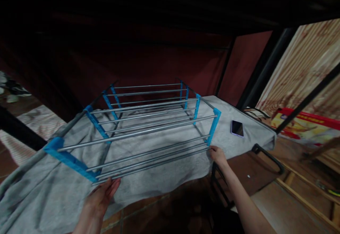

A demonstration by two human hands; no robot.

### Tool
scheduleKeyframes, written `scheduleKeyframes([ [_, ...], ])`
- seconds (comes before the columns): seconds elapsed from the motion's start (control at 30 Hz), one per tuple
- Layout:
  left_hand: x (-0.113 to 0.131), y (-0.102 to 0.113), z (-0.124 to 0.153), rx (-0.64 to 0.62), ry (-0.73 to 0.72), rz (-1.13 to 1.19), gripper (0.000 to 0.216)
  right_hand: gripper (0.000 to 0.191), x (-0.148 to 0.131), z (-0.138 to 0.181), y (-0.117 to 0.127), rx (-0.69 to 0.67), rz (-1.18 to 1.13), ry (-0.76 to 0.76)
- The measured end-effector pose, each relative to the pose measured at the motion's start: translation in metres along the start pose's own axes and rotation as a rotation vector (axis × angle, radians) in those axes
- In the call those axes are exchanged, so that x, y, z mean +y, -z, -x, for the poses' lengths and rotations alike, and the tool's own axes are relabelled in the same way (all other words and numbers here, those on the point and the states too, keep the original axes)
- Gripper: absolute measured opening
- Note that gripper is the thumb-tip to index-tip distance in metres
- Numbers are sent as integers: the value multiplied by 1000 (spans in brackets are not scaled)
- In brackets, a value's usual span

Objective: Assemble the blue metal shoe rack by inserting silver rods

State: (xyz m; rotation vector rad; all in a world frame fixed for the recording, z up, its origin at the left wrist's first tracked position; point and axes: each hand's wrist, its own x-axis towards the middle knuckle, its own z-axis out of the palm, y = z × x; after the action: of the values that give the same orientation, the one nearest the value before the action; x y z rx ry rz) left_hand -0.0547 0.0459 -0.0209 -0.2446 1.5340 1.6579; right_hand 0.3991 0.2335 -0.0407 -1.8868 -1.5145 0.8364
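Observation:
A rack frame of grey metal tubes joined by blue plastic brackets (72, 161) lies on a grey cloth (164, 172). Along its lower front edge runs a metal tube (159, 163). My left hand (102, 193) grips this tube near its left end, thumb and fingers partly hidden. At the opposite end, my right hand (217, 155) pinches the same tube just below the right front bracket (214, 126). Whether the tube's ends sit inside the brackets cannot be made out.
A phone (237, 128) rests on the cloth to the right. Beside the table stands a chair or stool with a black metal frame (269, 159). A red and yellow box (302, 126) is farther right. Dark posts (262, 67) and a low dark overhang surround the table.

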Motion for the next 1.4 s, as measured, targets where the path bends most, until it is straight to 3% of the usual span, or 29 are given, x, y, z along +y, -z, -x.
scheduleKeyframes([
  [0.33, 0, 0, 3, -34, -10, -52, 22, 46, 2, -6, -1, -20, -106, -73],
  [0.67, 0, 0, 1, -58, -18, -63, 21, 35, 6, -9, -3, -13, -199, -107],
  [1.2, 4, -1, 5, -46, 28, -60, 21, 40, 19, -14, -3, 16, 38, -2],
  [1.4, 4, -4, 14, -8, -55, -27, 19, 39, 15, -11, 2, -17, 94, -2],
])
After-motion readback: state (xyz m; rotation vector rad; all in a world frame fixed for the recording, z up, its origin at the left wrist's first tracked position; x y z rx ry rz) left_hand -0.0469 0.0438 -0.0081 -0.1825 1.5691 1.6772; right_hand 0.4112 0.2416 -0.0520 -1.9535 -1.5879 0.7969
